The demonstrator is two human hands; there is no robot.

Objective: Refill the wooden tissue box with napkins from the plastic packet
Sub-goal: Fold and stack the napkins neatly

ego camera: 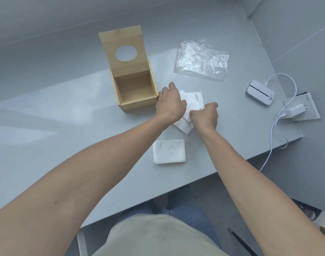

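Both hands are on the loose napkins [192, 100] right beside the box [135, 87]: the left hand [170, 104] presses flat on the pile, the right hand [206, 113] pinches its near edge. The box stands open and empty, lid [124, 50] tipped up, while the packet [202, 59] lies flat and empty at the far right. A squared stack [169, 151] waits nearer on the tabletop [65, 126]. The trick here, I'd say: square the corners first, lift the whole pile together, lower it in level.
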